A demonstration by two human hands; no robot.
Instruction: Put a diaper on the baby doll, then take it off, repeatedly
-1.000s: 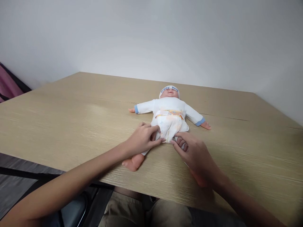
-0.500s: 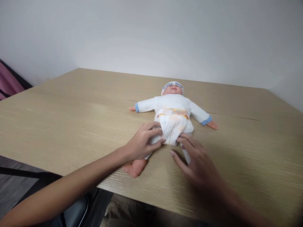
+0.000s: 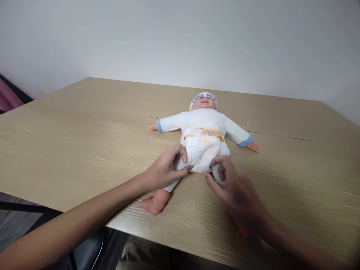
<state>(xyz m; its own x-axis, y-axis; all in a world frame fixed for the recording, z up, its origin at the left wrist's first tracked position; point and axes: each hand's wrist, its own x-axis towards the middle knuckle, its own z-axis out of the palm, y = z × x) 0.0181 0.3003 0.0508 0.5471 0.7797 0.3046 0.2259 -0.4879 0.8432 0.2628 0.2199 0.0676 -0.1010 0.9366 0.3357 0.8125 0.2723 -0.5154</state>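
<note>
A baby doll (image 3: 204,123) lies on its back on the wooden table (image 3: 84,127), head away from me, arms spread. It wears a white top with blue cuffs, a white cap with blue letters and a white diaper (image 3: 204,148) with a coloured waistband. My left hand (image 3: 165,168) wraps round the doll's near-left thigh at the diaper's leg edge. My right hand (image 3: 233,187) lies over the other thigh, thumb and forefinger pinching the diaper's lower edge. One bare doll foot (image 3: 152,204) sticks out below my left wrist; the other leg is hidden under my right hand.
The table's near edge runs across the bottom, with a dark chair seat (image 3: 87,249) and my lap below it. A seam crosses the tabletop behind the doll. A pink and black object (image 3: 9,98) shows at the far left. A plain white wall stands behind.
My right hand went from fingers spread beside the diaper to pinching its lower edge. My left hand stayed on the thigh. The view shifted slightly.
</note>
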